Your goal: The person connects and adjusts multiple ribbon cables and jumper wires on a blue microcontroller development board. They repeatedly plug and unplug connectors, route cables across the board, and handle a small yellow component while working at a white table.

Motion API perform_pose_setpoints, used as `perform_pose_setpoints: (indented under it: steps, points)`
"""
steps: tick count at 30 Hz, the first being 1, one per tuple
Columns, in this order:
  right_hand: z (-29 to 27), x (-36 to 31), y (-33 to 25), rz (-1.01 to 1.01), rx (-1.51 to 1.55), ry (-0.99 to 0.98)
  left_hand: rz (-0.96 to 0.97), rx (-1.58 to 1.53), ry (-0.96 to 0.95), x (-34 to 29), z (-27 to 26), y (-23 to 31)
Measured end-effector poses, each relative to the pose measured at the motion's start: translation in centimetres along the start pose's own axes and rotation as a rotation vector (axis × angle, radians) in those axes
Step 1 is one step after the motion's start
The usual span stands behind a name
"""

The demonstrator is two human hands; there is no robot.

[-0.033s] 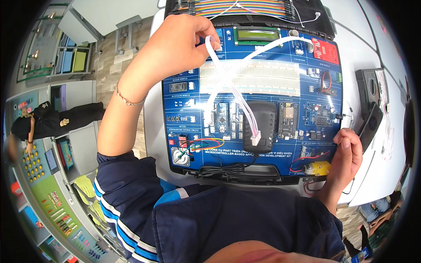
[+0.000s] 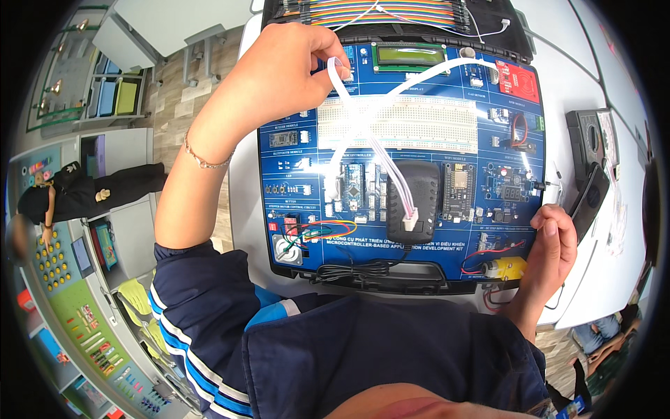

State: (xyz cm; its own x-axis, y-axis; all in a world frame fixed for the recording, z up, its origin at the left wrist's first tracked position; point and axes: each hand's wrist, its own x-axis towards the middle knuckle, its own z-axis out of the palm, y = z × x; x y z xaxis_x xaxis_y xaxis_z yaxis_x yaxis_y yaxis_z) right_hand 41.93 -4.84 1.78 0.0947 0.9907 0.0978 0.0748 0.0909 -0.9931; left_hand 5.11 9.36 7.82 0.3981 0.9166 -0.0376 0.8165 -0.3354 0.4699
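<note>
My left hand (image 2: 307, 66) reaches over the upper left of a blue electronics training board (image 2: 293, 202) set in a black case. Its thumb and fingers pinch a thin white multi-wire cable (image 2: 380, 155) near a small module, partly hidden behind the fingertips. The cable's loose end, a white plug (image 2: 410, 219), hangs over a black power adapter (image 2: 426, 188) lying on the board. Loosely curled, my right hand (image 2: 553, 244) rests by the case's lower right edge, beside a yellow geared motor (image 2: 505, 268). Nothing shows between its fingers.
A second white ribbon cable (image 2: 433, 72) arches from the red module (image 2: 517, 82) across the breadboard (image 2: 447, 126). Rainbow jumper wires (image 2: 391, 14) lie in the open lid. A black multimeter (image 2: 593, 140) is on the right. Another person (image 2: 91, 188) stands at far left.
The cable's hanging plug has shifted slightly to the right. Both hands look still.
</note>
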Motion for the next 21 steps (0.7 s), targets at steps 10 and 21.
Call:
perform_pose_setpoints:
  steps: [10,21]
  points:
    - [0.18,0.18,0.09,0.0,0.009,0.008,0.129,0.077,0.085,-0.02,0.62,-0.27]
    - [0.1,0.22,0.12,-0.002,0.008,0.001,0.023,0.026,-0.013,0.66,-0.16,-0.25]
